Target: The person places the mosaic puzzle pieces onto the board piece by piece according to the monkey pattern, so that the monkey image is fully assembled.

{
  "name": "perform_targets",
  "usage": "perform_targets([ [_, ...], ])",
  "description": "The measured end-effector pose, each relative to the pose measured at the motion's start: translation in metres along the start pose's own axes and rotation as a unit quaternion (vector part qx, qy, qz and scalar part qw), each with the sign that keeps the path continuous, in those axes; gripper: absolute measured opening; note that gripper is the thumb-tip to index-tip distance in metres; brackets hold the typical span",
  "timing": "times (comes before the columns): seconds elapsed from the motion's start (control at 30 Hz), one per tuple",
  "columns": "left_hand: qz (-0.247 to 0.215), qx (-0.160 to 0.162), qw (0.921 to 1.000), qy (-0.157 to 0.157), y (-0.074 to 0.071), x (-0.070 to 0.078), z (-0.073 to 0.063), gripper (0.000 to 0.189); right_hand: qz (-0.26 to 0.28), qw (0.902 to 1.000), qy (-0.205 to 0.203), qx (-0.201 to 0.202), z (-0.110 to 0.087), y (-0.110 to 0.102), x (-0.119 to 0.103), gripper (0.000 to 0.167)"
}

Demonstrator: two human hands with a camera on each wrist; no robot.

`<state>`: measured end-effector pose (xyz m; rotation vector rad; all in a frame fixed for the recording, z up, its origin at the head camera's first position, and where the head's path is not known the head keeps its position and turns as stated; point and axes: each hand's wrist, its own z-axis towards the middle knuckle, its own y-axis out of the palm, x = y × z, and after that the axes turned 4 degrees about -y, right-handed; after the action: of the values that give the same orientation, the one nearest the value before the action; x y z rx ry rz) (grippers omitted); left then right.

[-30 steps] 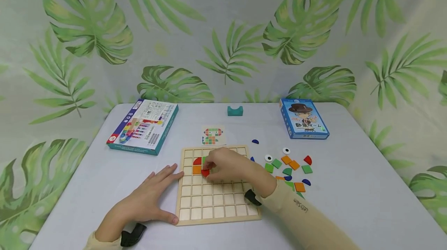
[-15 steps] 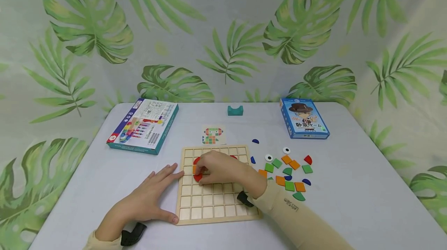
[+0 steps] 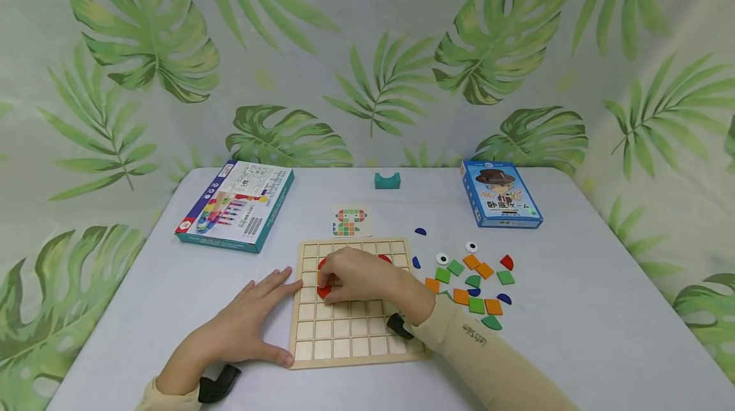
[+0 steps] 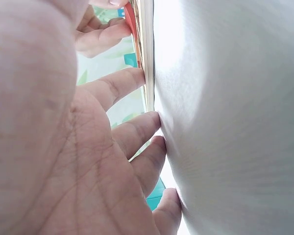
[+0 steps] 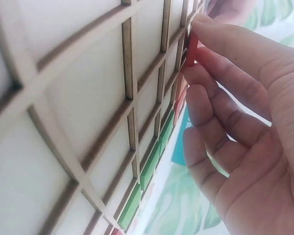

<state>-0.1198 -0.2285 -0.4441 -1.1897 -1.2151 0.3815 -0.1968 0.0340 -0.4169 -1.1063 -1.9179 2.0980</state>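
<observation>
My right hand [image 3: 363,276] is over the left part of a wooden grid board [image 3: 341,329]. It pinches a red quarter-round tile [image 3: 324,292] between thumb and fingers, just below an orange square mostly hidden by the fingertips. In the right wrist view the red tile [image 5: 191,51] stands on edge against the grid cells, with green tiles [image 5: 151,166] set further along. My left hand [image 3: 241,325] lies with fingers spread at the board's left side, index finger and thumb touching its frame. The left wrist view shows the other fingertips [image 4: 157,147] on the tablecloth.
A pattern card [image 3: 351,222] lies behind the board. Loose orange, green, blue and red tiles [image 3: 476,306] and white eye discs [image 3: 442,259] are scattered to the right. Two boxes, a white-and-teal one [image 3: 237,205] and a blue one [image 3: 501,195], flank a teal block [image 3: 387,181].
My right hand has shifted left by about one cell with the red tile, now near the cell under the orange square. The left hand has stayed in place.
</observation>
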Motion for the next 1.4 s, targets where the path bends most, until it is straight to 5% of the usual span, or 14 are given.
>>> perform_targets([
  [1.4, 0.003, 0.000, 1.0000, -0.007, 0.0024, -0.0023, 0.0009, 0.125, 0.037, 0.9991, 0.021, 0.006, 0.0006, 0.0025, 0.0046, 0.018],
])
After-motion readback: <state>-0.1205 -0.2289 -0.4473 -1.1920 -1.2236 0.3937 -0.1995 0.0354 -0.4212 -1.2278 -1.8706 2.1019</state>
